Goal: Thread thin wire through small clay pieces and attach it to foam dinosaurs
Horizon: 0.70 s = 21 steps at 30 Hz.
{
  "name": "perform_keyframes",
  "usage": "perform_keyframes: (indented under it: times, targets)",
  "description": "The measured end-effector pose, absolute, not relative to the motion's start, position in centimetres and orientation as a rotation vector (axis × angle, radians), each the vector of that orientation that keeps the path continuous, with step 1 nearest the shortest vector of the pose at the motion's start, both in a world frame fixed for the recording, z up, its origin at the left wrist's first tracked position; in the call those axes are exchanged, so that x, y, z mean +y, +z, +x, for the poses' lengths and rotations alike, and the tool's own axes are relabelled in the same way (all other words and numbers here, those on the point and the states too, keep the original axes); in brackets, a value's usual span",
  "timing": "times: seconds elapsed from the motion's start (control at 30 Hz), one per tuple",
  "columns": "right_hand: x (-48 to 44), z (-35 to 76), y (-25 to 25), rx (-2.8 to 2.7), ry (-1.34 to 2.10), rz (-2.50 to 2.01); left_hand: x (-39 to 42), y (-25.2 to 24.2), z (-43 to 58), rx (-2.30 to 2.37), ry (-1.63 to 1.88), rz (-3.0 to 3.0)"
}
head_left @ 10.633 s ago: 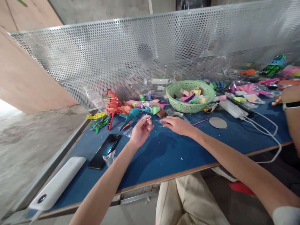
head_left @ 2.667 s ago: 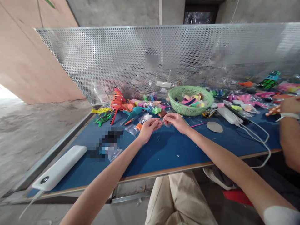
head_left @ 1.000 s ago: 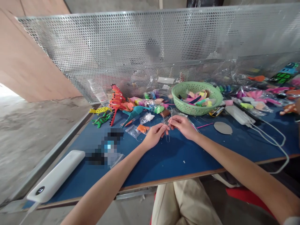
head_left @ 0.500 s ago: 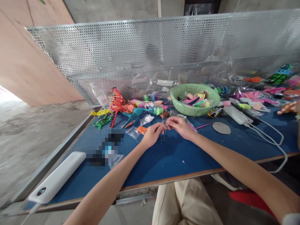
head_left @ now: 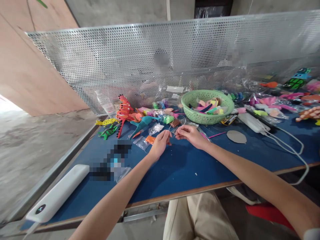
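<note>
My left hand (head_left: 160, 143) is closed in a pinch on a thin wire (head_left: 170, 126), which curves up from its fingertips. My right hand (head_left: 189, 136) sits just beside it, thumb and forefinger pinched on the same thin wire or a second piece; which of the two cannot be made out. A narrow gap separates the fingertips. Close to the left hand lie a packet of orange clay (head_left: 150, 139) and a packet of white clay (head_left: 157, 128). Behind the hands is a brown packet (head_left: 175, 123). Thin pink sticks (head_left: 217, 135) lie right of the right hand.
A green basket (head_left: 207, 118) of clay packets stands behind. Left are animal figures: orange-red (head_left: 124, 111), teal (head_left: 144, 123), yellow (head_left: 107, 122), green (head_left: 108, 132). White power banks (head_left: 58, 193) with cables flank the blue table (head_left: 175, 176). A grey disc (head_left: 236, 136) lies right. A perforated metal screen (head_left: 140, 50) rises behind.
My hands have drawn slightly apart, the left one shifting left. The wire loop that hung below the fingers no longer shows there. The view has tilted a little.
</note>
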State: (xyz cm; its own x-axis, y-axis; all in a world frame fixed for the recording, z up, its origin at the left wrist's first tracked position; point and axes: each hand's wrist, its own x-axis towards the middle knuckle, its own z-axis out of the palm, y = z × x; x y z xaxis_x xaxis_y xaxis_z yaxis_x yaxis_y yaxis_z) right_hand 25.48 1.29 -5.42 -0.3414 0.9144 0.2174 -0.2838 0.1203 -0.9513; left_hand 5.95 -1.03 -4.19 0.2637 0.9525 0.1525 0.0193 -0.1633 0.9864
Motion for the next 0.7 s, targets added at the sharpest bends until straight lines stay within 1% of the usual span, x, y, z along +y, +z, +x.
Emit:
perform_keyframes:
  times: [0.23, 0.37, 0.7]
  targets:
    - [0.9, 24.7, -5.6, -1.330, 1.482, -0.719, -1.3, -3.6, 5.2, 1.258, 1.077, 1.855]
    - [0.9, 24.8, -5.5, -1.295, 1.442, -0.744, -1.4, -3.6, 5.3, 1.234, 1.115, 1.971]
    - [0.6, 25.1, -5.1, -1.330, 1.417, -0.725, -1.8, -2.8, 5.4, 1.117, 0.935, 1.887]
